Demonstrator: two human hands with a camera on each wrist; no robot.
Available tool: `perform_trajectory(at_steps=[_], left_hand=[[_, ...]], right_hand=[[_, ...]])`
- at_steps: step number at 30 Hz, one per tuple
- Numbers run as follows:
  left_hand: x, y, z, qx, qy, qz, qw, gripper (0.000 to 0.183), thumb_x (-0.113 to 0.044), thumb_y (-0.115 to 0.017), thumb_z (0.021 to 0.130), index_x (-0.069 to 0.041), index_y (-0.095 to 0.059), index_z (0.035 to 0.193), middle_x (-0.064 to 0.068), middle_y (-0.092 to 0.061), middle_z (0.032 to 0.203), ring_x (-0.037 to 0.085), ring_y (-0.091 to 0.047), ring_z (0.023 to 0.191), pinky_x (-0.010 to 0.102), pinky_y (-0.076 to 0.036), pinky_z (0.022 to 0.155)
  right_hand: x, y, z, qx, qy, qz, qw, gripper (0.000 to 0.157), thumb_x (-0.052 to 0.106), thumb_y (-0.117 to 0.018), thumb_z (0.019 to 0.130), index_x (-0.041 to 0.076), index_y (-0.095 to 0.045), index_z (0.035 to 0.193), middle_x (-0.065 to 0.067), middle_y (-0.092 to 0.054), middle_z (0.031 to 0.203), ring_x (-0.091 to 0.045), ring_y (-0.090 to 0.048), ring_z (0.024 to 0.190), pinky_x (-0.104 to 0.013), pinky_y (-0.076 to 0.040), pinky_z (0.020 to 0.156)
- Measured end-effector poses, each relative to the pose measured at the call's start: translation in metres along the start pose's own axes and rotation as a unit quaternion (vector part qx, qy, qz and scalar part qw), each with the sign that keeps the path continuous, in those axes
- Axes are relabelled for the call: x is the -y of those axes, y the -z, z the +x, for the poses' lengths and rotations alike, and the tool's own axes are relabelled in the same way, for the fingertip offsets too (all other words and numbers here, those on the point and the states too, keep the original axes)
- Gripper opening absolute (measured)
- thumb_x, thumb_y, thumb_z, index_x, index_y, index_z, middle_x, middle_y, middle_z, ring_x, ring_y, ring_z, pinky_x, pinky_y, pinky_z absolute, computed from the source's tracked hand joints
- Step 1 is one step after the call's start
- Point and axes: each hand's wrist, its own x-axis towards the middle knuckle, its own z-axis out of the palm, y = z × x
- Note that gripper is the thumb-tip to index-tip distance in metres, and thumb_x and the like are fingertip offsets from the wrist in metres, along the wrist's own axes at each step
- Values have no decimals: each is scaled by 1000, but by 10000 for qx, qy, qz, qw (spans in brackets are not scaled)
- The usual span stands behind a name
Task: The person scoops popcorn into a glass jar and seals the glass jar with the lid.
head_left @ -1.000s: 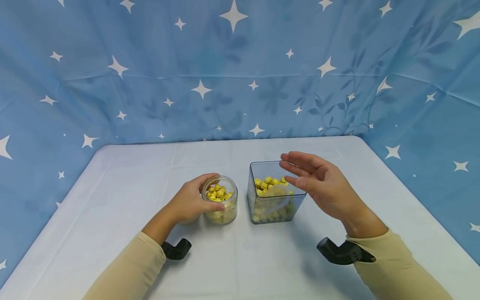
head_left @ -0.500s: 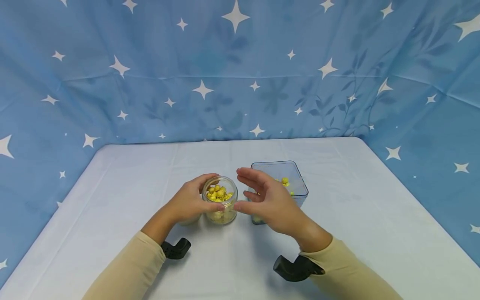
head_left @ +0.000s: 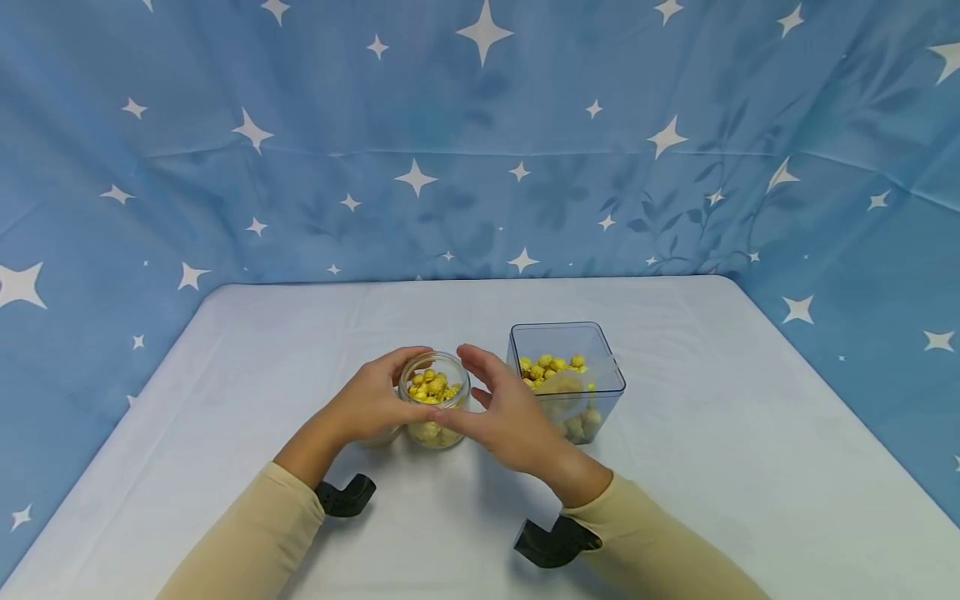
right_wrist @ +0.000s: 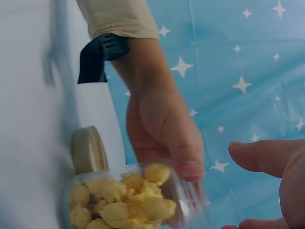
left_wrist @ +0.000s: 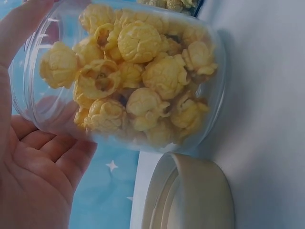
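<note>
A clear glass jar (head_left: 432, 433) of yellow popcorn (left_wrist: 143, 71) stands on the table, its mouth uncovered. My left hand (head_left: 372, 400) grips it near the rim, thumb in front and fingers behind. Across from it, my right hand (head_left: 510, 417) is at the jar's right side with fingers extended and thumb spread. In the right wrist view, a gap shows between the right thumb (right_wrist: 262, 156) and the jar; whether its other fingers touch the glass I cannot tell. Beside the jar, mostly under my left hand, is a round cream lid (left_wrist: 205, 195).
Just right of the jar, a square bluish see-through container (head_left: 609, 375) holds more popcorn (head_left: 543, 367) and a pale rounded piece, its kind unclear. The white-covered table (head_left: 750, 467) ends at a blue starred curtain (head_left: 337, 125).
My right hand has moved left from over the square container to the jar's right side. My left hand has kept its hold on the jar. The view has shifted slightly.
</note>
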Motion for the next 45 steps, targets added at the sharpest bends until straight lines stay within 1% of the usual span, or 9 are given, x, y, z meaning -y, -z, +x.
perform_trajectory(at_steps=[5,12,18,21,28,33,39,42,45], left_hand=[[-1,2,-1,42,22,-24,10000,88,-34,-89,75,-6,-47,147,12,-56,140,34,-51,130,57,-41,105],[1,3,-2,2,-67,-1,10000,87,-32,-89,76,-4,-47,147,11,-55,141,36,-49,133,56,-39,107],[4,5,-5,61,-46,-87,9999,90,-33,-87,78,-2,-42,150,13,-50,147,39,-44,136,57,-37,108],[7,7,-8,23,42,-153,9999,90,-32,-87,79,-3,-41,151,13,-46,151,36,-43,138,53,-36,110],[18,16,-18,-120,61,-292,9995,85,-26,-86,81,0,-42,150,17,-45,150,33,-42,139,47,-33,113],[26,20,-24,-170,116,-134,9997,84,-28,-85,83,0,-42,149,20,-46,149,34,-42,139,48,-33,113],[35,27,-34,-243,478,595,9968,90,-34,-84,81,-3,-39,152,19,-41,153,46,-37,139,62,-32,109],[40,29,-37,-219,787,836,9931,105,-38,-88,76,0,-29,155,25,-33,156,49,-29,141,66,-28,109],[46,28,-38,-119,1090,834,9905,121,-39,-92,70,5,-18,156,30,-24,157,49,-22,144,66,-24,111]], right_hand=[[-10,-8,5,-171,-1,27,9998,81,12,-78,87,-3,-32,153,-15,-35,157,-28,-30,146,-46,-36,111],[-22,-15,10,-186,161,-78,9997,78,6,-70,89,-7,-28,153,-18,-30,159,-28,-25,148,-44,-33,113],[-28,-16,13,-198,112,-40,9997,80,11,-74,89,-6,-29,153,-18,-30,158,-29,-27,147,-45,-32,114],[-31,-16,14,-160,63,9,9999,83,13,-77,87,-5,-29,153,-19,-31,158,-29,-28,147,-47,-33,114],[-37,-16,16,-158,24,110,9998,86,13,-80,85,-4,-30,153,-18,-34,157,-31,-35,143,-48,-34,113],[-39,-16,17,-145,65,26,9999,88,15,-81,84,-4,-30,153,-17,-37,155,-33,-38,141,-50,-34,112],[-41,-17,18,-157,96,-52,9998,87,17,-82,84,-2,-32,153,-16,-40,153,-36,-39,139,-51,-35,112],[-43,-17,18,-167,137,-64,9997,86,16,-82,84,-2,-32,153,-16,-41,152,-37,-39,139,-51,-35,112],[-44,-17,18,-187,149,-84,9997,86,16,-81,85,-2,-33,153,-17,-41,151,-37,-39,139,-51,-35,111]])
